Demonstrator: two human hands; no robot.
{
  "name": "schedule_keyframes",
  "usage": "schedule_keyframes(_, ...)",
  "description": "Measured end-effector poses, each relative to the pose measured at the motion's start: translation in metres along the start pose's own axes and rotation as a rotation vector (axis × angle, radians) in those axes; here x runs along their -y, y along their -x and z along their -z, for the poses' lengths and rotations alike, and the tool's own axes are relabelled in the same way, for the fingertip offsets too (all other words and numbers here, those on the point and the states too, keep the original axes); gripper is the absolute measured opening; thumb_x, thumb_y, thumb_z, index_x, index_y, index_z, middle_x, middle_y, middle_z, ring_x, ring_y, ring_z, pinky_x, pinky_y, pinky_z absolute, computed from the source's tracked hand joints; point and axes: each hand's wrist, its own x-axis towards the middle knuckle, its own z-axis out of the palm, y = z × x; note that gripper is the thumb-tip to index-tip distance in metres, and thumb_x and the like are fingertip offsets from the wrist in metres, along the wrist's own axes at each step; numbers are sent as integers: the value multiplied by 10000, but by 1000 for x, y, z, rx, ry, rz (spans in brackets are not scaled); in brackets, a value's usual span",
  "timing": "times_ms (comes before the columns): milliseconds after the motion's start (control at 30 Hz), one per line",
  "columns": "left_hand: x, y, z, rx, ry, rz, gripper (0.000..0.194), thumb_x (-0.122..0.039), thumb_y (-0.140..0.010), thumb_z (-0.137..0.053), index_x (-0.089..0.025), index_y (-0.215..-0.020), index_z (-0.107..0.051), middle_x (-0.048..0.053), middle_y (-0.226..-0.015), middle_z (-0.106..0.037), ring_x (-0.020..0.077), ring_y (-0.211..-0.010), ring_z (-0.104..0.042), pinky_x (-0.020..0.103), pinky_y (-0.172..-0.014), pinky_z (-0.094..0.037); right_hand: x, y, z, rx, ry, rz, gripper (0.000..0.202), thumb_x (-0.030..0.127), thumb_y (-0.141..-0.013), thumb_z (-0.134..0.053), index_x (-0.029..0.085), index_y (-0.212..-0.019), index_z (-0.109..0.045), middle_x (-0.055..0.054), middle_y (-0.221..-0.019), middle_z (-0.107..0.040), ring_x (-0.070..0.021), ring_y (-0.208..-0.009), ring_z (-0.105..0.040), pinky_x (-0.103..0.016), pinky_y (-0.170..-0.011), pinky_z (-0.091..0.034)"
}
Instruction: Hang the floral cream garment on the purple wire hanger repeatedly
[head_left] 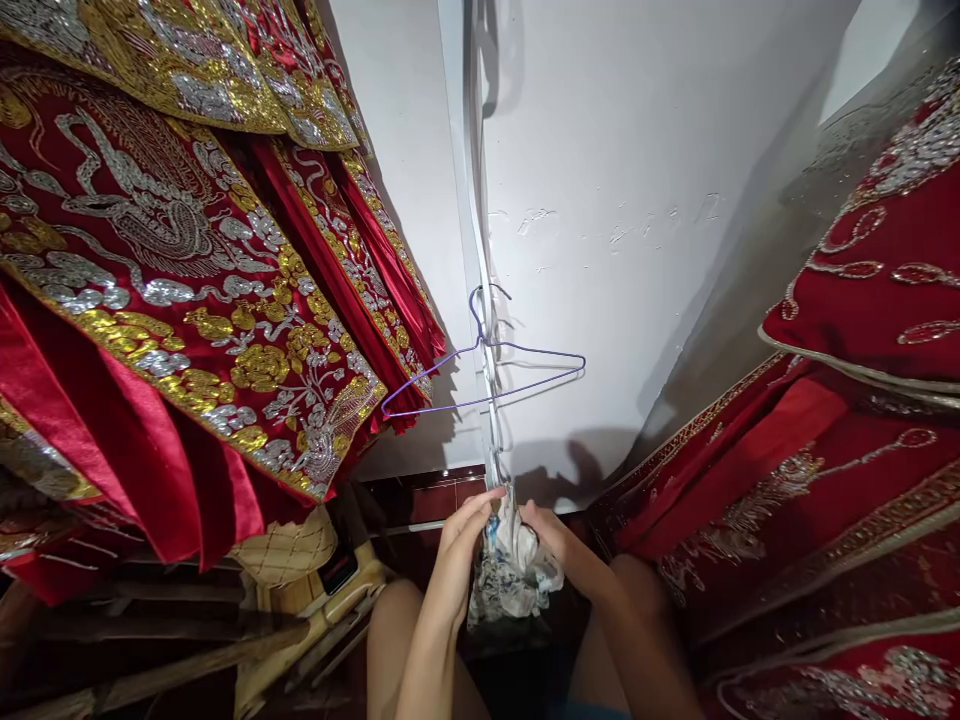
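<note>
A crumpled white cloth with a blue-grey pattern (517, 565) hangs below the thin purple wire hanger (481, 342), gathered between two bare hands. The left hand (466, 530) pinches its top edge; the right hand (551, 535) grips its other side, fingertips partly hidden. Bunched fabric like this probably handles best with light, even tension from both sides. A narrow white strip (475, 200) runs past the hanger, before a scuffed white wall (600, 130). Left of the hanger, red satin garments embroidered in gold and silver (259, 370); right of it, beaded red garments (832, 310). Dark red floor tiles (442, 500) lie below.

Red embr. cloth (195, 270) nr wht. wall (607, 170)
</note>
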Motion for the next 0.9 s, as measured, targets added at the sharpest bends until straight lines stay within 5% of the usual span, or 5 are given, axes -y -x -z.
schedule_keyframes(167, -11, 9, 11, -40, -13, -22, 485, -432, -754, -780, -190, -1173, -758, 119, -1218, -720, 316, -1235, -595, 371, -1073, -422, -21, -2, 1, 53, 13, -58, 396, 569, -796, -714, 200, -671, -646, 5, -604, -591, -194, -675, -573, -294, -652, -462)
schedule_keyframes(533, -17, 33, 13, -24, 83, -21, 427, -448, -782, -749, -173, -1108, -764, 128, -1019, -732, 278, -943, -667, 339, -828, -521, -30, -33, -6, -358, -540, -43, 247, 442, -679, -689, 230, -805, -701, -87, -750, -728, -335, -854, -696, -428, -694, -554)
schedule_keyframes(633, -9, 26, 31, -27, -228, -3, 358, -448, -818, -728, -177, -1049, -771, 83, -825, -701, 233, -795, -637, 311, -765, -499, -11, -31, -3, -299, -531, -46, 209, 444, -657, -685, 247, -727, -688, -83, -673, -705, -337, -810, -698, -442, -692, -559)
schedule_keyframes(767, -8, 15, 42, -165, -430, -194, 459, -220, -690, -845, -228, -1135, -736, 92, -1144, -693, 259, -1113, -611, 303, -992, -440, 9, -18, -15, -106, -443, -79, 153, 227, -561, -739, 240, -707, -694, -49, -706, -711, -285, -769, -686, -383, -697, -552)
schedule_keyframes(900, -20, 16, 29, 92, -364, -227, 605, -102, -622, -849, -241, -1195, -715, 89, -1202, -687, 288, -1206, -588, 336, -1051, -429, 33, -3, -27, 232, -288, -166, 239, 153, -500, -761, 194, -723, -686, -6, -673, -677, -214, -701, -639, -300, -634, -502)
